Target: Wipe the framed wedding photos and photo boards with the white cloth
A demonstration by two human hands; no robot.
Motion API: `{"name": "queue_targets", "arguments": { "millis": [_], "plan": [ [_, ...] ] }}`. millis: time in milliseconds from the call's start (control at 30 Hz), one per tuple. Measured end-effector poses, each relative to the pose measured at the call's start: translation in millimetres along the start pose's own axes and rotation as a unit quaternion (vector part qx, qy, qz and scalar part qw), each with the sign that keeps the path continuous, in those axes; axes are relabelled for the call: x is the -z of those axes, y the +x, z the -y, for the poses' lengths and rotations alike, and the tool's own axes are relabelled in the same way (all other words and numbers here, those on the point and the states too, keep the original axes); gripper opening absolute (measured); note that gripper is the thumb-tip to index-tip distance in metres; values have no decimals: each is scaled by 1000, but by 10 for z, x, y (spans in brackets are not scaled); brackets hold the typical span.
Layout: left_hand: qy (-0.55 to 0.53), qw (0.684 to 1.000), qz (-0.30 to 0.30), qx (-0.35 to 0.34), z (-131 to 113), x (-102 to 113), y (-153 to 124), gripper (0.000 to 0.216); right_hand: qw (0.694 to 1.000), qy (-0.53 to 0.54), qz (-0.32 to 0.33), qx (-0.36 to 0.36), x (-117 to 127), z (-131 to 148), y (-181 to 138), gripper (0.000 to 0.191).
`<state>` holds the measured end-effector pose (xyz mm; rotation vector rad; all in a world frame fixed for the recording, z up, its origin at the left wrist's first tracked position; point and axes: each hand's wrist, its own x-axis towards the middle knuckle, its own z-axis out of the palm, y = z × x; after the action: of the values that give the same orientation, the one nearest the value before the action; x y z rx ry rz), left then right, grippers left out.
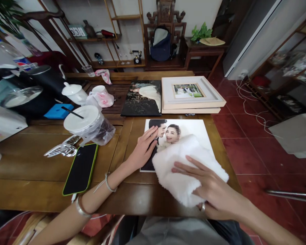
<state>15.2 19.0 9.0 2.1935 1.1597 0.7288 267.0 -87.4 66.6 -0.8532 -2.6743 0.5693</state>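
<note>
A photo panel (pixel 193 127) with a portrait of a couple lies flat on the wooden table, close to its front edge. My left hand (pixel 145 146) rests on the panel's left part, fingers stretched out and holding nothing. On the lower right of the panel is a fluffy white towel (pixel 178 166), which hides much of the picture and hangs past its right and lower edges. My right hand (pixel 206 187) has hold of the towel, its fingers laid over the top and pressing down. The lowest fingers, near a ring, are partly hidden.
Behind the panel lie a dark photo panel (pixel 142 98) and stacked light-wood frames (pixel 168 102). To the left are a phone (pixel 80 170), a lidded cup in a plastic bag (pixel 81 119), shiny metal scissors (pixel 63 147), a teapot (pixel 75 92) and a blue box (pixel 58 110).
</note>
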Motion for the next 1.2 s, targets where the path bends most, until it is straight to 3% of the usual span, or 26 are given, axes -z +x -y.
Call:
{"name": "queue_targets", "arguments": {
  "millis": [300, 500, 633, 800, 1067, 1200],
  "plan": [
    [-16, 1000, 0, -20, 43, -4, -3, 45, 998, -33, -52, -29, 188, -459, 315, 12],
    [-16, 1000, -6, -17, 43, -16, -11, 45, 985, -76, -101, -114, 286, -886, 503, 21],
    [-19, 1000, -16, -15, 31, -15, -4, 44, 976, -79, -155, -131, 265, -1034, 539, 20],
    [-19, 999, -28, -16, 28, -28, 1, 43, 979, -95, -149, -102, 137, -799, 428, 14],
    [-29, 999, -31, -17, 29, -29, -6, 43, 998, 11, -54, -21, -91, 47, 68, 16],
    [-21, 999, -26, -15, 28, -17, -5, 43, 997, 48, -52, 5, -105, 184, 45, 15]
  ]
}}
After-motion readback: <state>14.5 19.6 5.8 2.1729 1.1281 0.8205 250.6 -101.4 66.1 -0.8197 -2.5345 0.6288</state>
